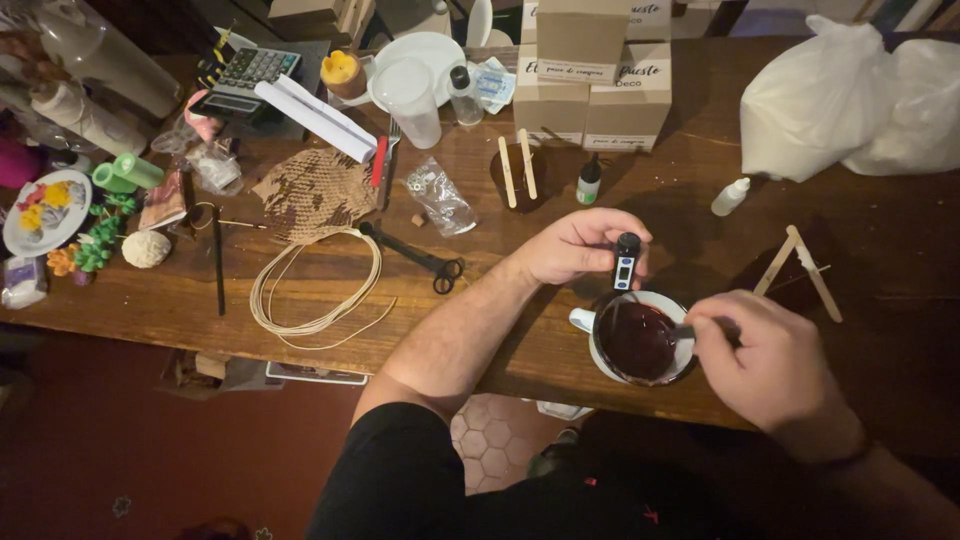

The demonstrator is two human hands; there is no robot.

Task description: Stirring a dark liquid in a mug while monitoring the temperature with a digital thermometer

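Left hand [580, 245] pinches a thermometer [626, 262] upright in the white mug [640, 340] at the table's [420, 290] near edge; right hand [765, 365] grips a stirrer [690, 330]. Stirring slowly, probe off the wall, would suit best.

Dark brown wooden counter [300, 300] carries a white mug of dark liquid [640, 340] under both grips, black scissors [420, 258] and a coiled pale cord [315, 285] leftward, cardboard boxes [590, 85] beyond, white plastic bags [850, 95] far right.
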